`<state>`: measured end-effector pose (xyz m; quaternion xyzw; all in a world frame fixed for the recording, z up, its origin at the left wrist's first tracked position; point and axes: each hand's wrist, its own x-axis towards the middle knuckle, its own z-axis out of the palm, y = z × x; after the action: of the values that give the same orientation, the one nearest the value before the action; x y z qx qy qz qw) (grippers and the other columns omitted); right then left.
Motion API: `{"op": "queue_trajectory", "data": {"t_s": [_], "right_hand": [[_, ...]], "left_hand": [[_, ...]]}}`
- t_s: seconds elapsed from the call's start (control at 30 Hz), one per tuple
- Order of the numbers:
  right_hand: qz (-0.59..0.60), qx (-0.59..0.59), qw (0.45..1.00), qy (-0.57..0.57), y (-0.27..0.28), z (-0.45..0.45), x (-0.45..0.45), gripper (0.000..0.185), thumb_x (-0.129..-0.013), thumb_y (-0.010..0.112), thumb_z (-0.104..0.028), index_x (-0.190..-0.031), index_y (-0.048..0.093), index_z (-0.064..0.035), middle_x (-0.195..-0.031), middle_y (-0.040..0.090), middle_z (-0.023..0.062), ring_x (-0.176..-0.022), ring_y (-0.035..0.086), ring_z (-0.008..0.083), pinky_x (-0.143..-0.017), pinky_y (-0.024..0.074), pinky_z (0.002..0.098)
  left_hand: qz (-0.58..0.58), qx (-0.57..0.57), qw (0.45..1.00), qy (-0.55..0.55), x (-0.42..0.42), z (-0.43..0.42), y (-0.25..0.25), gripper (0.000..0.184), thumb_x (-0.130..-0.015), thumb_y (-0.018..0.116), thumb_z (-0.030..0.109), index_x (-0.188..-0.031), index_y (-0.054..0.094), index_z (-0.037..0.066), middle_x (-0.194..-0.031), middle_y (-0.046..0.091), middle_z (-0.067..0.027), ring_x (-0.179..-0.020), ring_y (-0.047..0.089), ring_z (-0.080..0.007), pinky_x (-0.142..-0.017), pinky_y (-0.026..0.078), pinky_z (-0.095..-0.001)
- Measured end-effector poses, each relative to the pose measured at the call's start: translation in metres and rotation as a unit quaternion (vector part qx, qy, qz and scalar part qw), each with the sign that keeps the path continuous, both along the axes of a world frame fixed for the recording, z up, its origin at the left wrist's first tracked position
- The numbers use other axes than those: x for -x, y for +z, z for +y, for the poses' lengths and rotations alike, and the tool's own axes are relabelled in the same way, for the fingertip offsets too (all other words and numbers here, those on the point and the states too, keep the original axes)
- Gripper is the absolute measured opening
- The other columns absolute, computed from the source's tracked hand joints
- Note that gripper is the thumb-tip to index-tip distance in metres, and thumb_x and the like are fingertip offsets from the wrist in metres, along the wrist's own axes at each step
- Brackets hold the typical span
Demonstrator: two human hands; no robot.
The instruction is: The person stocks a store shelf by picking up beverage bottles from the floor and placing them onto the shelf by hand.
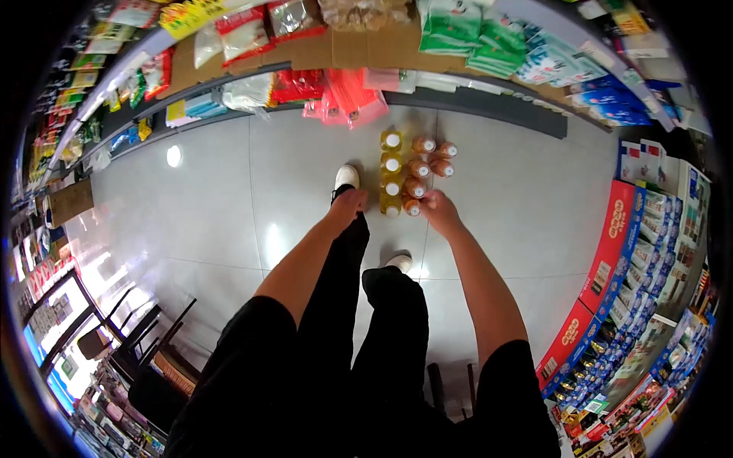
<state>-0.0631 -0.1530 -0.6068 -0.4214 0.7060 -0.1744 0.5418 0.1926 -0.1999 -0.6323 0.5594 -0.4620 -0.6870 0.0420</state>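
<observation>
Bottles with white caps stand upright on the floor in front of me. One column is of yellow-liquid bottles [391,183], and to its right are orange-brown drink bottles in a longer column and a short pair [442,167]. My right hand [440,212] is closed at the nearest orange-brown bottle [412,208], its fingertips at the bottle's upper side. My left hand [350,204] hangs over my leg, left of the yellow column and apart from it. Its fingers are curled in, with nothing visible in them.
A low shelf [489,114] with bagged goods and pink plastic bags [347,98] curves along the front. Stacked packs in red and blue display boxes [607,252] line the right. My white shoes [347,177] are close to the bottles. Dark chairs [156,374] stand at lower left.
</observation>
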Motion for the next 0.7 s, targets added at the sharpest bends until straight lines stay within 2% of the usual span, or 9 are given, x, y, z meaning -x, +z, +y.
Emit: {"op": "queue_trajectory", "data": {"t_s": [0.07,0.1,0.27,0.33,0.37,0.4,0.5,0.57,0.7], "right_hand": [[0.033,0.005,0.999,-0.008,-0.041,-0.031,-0.004,0.042,-0.073,0.061,-0.023,-0.110,0.050,-0.0054,-0.100,0.061,0.0159,-0.097,0.057,0.0318,-0.081,0.0443,0.0375],[0.067,0.012,0.998,-0.014,-0.058,-0.040,-0.009,0.045,-0.072,0.062,-0.023,-0.112,0.050,-0.0059,-0.099,0.061,0.0170,-0.096,0.057,0.0322,-0.080,0.0445,0.0384],[0.119,0.064,0.991,0.021,-0.105,-0.098,-0.030,0.055,-0.072,0.065,-0.026,-0.120,0.044,-0.0074,-0.098,0.059,0.0197,-0.097,0.056,0.0348,-0.080,0.0447,0.0430],[0.190,0.070,0.977,0.072,-0.120,-0.114,-0.037,0.060,-0.072,0.066,-0.028,-0.123,0.041,-0.0086,-0.099,0.058,0.0190,-0.097,0.056,0.0343,-0.080,0.0453,0.0440],[0.205,0.068,0.972,0.096,-0.127,-0.123,-0.040,0.063,-0.073,0.066,-0.026,-0.126,0.039,-0.0073,-0.111,0.055,0.0207,-0.102,0.054,0.0340,-0.083,0.0438,0.0426],[0.201,0.064,0.972,0.099,-0.131,-0.127,-0.044,0.063,-0.073,0.066,-0.026,-0.126,0.039,-0.0073,-0.111,0.055,0.0207,-0.102,0.054,0.0340,-0.083,0.0438,0.0426],[0.254,0.037,0.956,0.139,-0.151,-0.141,-0.050,0.056,-0.074,0.064,-0.027,-0.122,0.042,-0.0088,-0.104,0.058,0.0194,-0.096,0.057,0.0340,-0.076,0.0461,0.0442],[0.272,0.061,0.948,0.151,-0.165,-0.147,-0.051,0.044,-0.074,0.064,-0.028,-0.111,0.048,-0.0096,-0.085,0.062,0.0177,-0.079,0.061,0.0351,-0.069,0.0488,0.0446],[0.298,0.133,0.933,0.152,-0.162,-0.150,-0.051,0.034,-0.075,0.062,-0.026,-0.101,0.051,-0.0085,-0.080,0.062,0.0163,-0.075,0.062,0.0350,-0.064,0.0491,0.0448]], "left_hand": [[0.044,-0.140,0.981,0.124,0.017,-0.032,-0.025,0.037,-0.085,0.046,0.035,-0.113,0.054,0.012,-0.103,0.055,-0.0020,-0.091,0.051,-0.0156,-0.075,0.042,-0.0316],[0.038,-0.148,0.980,0.127,0.023,-0.040,-0.034,0.037,-0.085,0.046,0.035,-0.113,0.054,0.012,-0.103,0.055,-0.0020,-0.091,0.051,-0.0156,-0.075,0.042,-0.0316],[0.054,-0.019,0.992,0.114,0.051,-0.082,-0.094,0.048,-0.087,0.040,0.044,-0.121,0.048,0.011,-0.117,0.050,-0.0029,-0.106,0.046,-0.0184,-0.086,0.038,-0.0386],[0.070,-0.037,0.987,0.141,0.065,-0.089,-0.100,0.048,-0.087,0.040,0.043,-0.123,0.046,0.011,-0.120,0.048,-0.0036,-0.110,0.044,-0.0193,-0.089,0.036,-0.0404],[0.088,-0.051,0.980,0.169,0.070,-0.091,-0.111,0.048,-0.088,0.040,0.042,-0.125,0.045,0.012,-0.124,0.046,-0.0043,-0.114,0.041,-0.0201,-0.092,0.034,-0.0421],[0.084,-0.055,0.980,0.171,0.073,-0.090,-0.119,0.048,-0.088,0.040,0.042,-0.125,0.045,0.012,-0.124,0.046,-0.0043,-0.114,0.041,-0.0201,-0.092,0.034,-0.0421],[0.097,-0.034,0.983,0.151,0.082,-0.096,-0.130,0.048,-0.088,0.038,0.040,-0.128,0.043,0.013,-0.127,0.044,-0.0047,-0.118,0.039,-0.0207,-0.092,0.034,-0.0432],[0.107,-0.063,0.985,0.118,0.084,-0.101,-0.133,0.047,-0.089,0.037,0.039,-0.129,0.042,0.015,-0.128,0.043,-0.0047,-0.120,0.037,-0.0197,-0.092,0.034,-0.0427],[0.093,-0.042,0.988,0.114,0.085,-0.103,-0.131,0.045,-0.089,0.035,0.037,-0.129,0.042,0.016,-0.127,0.044,-0.0037,-0.118,0.038,-0.0185,-0.089,0.036,-0.0421]]}}
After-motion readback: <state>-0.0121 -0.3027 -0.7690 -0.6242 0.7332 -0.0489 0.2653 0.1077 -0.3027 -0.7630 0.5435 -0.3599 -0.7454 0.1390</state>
